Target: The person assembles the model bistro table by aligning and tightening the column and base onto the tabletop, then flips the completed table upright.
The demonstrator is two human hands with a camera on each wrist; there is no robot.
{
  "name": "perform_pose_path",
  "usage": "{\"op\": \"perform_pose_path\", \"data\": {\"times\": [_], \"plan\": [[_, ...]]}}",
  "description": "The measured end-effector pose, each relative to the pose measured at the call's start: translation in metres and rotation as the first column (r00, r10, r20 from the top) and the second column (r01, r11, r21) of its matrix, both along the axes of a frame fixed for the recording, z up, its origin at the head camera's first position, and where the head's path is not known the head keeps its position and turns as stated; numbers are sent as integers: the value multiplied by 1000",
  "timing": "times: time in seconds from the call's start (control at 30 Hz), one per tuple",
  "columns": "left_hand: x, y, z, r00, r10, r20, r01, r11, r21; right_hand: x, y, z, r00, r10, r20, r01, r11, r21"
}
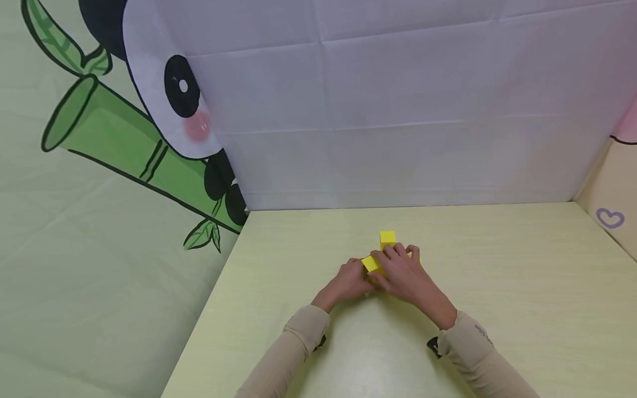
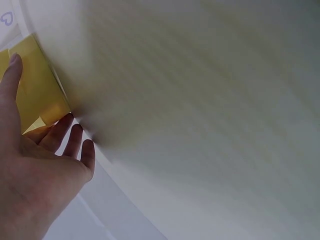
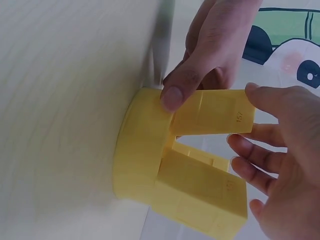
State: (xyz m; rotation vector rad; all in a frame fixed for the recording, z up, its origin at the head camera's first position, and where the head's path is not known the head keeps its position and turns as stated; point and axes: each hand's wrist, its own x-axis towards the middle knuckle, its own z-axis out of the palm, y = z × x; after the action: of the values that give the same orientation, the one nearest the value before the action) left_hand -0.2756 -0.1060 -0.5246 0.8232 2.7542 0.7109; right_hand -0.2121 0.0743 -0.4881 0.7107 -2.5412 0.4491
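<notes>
On the table, both hands are at a yellow block assembly. It has a curved yellow base (image 3: 140,145) with several upright rectangular blocks on top, one of them a yellow block (image 3: 200,192) lower in the right wrist view. My left hand (image 1: 352,279) holds the base from the left, its thumb pressing near the joint with an upright block. My right hand (image 1: 404,275) pinches the top end of the upright yellow block marked 157 (image 3: 215,112) between thumb and fingers. In the head view the hands hide much of the assembly.
The pale wooden table (image 1: 497,287) extends on both sides of the hands. Behind it hangs a white cloth (image 1: 398,110), and a green printed cloth (image 1: 74,265) with a cartoon panda and bamboo is at the left. A cream panel (image 1: 617,193) borders the right.
</notes>
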Motion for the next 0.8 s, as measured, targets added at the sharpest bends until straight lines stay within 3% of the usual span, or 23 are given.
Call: {"op": "perform_pose_path", "data": {"times": [0.3, 0.57, 0.7, 0.8], "plan": [[1, -1, 0, 999, -15, -39, 14, 1000, -12, -1, 1, -2, 1000, -14, 21, 14, 1000, -12], [1, -2, 1, 1000, -24, -18, 24, 1000, 7, 2, 1, -3, 999, -27, 39, 29, 998, -49], [-1, -4, 0, 999, -44, -9, 44, 999, 31, 2, 8, -5, 997, -44, 61, 52, 989, -141], [-2, -5, 0, 998, -68, -6, 69, 996, 51, 2, 22, -11, 994, -94, 57, 106, 957, -269]]}}
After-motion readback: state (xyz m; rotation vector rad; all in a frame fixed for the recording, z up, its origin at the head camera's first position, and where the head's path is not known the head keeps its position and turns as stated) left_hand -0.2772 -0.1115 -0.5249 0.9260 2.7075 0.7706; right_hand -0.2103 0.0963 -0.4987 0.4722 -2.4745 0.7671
